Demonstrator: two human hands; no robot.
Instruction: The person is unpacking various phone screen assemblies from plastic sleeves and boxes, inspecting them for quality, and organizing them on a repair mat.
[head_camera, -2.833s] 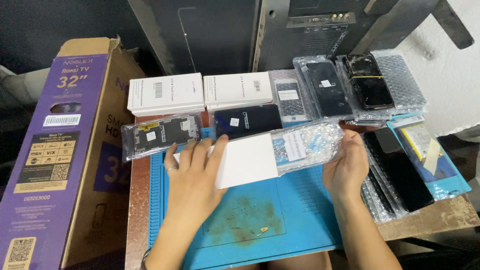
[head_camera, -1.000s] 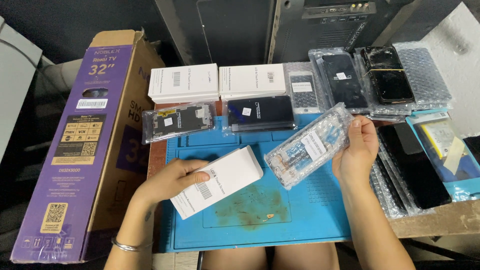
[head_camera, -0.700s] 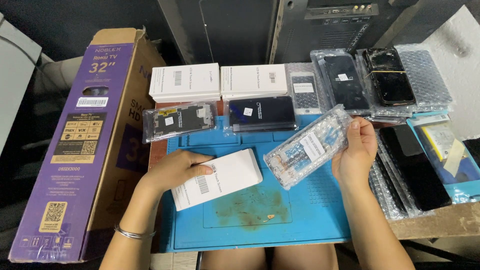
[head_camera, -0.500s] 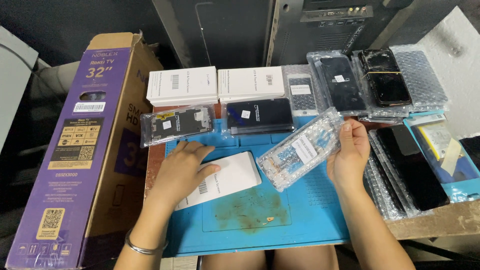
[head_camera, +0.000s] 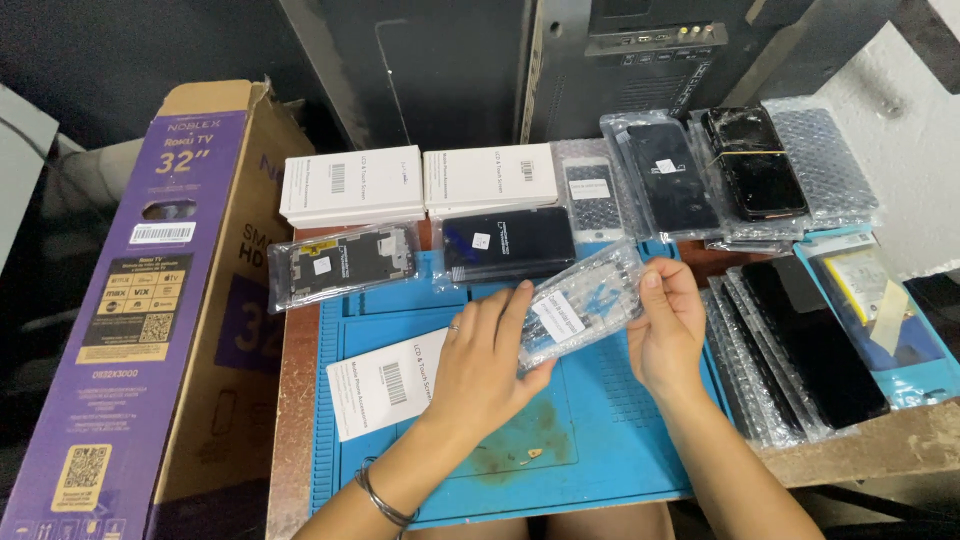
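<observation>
TV box (head_camera: 130, 300): far left of the grip, standing on edge beside the table, purple face up.
Bagged frame (head_camera: 342, 264): up and left of the grip, flat, partly on the mat's (head_camera: 600, 440) top edge.
White box (head_camera: 388, 382): just left of the grip, flat on the mat, partly under the left wrist; half a second back under the left palm, now let go.
Left hand (head_camera: 490, 365): moved off the white box and over to the pack; fingers spread and curled about its lower left end, thumb beneath.
Pack (head_camera: 582, 315): bubble-wrapped part with a white label, between both hands, raised just off the mat, tilted up toward the right.
Right hand (head_camera: 668, 330): closed loosely on the pack's upper right end, fingertips on its edge; hold unchanged from the earlier frames.
Meaning of the change: judged a shift from a one-handed to a two-handed hold, with attention now on the pack and not the white box.
Boxes and bagged screens (head_camera: 680, 180): above the grip, in a row along the back.
Screen stack (head_camera: 800, 350): right of the grip, overlapping, flat.
</observation>
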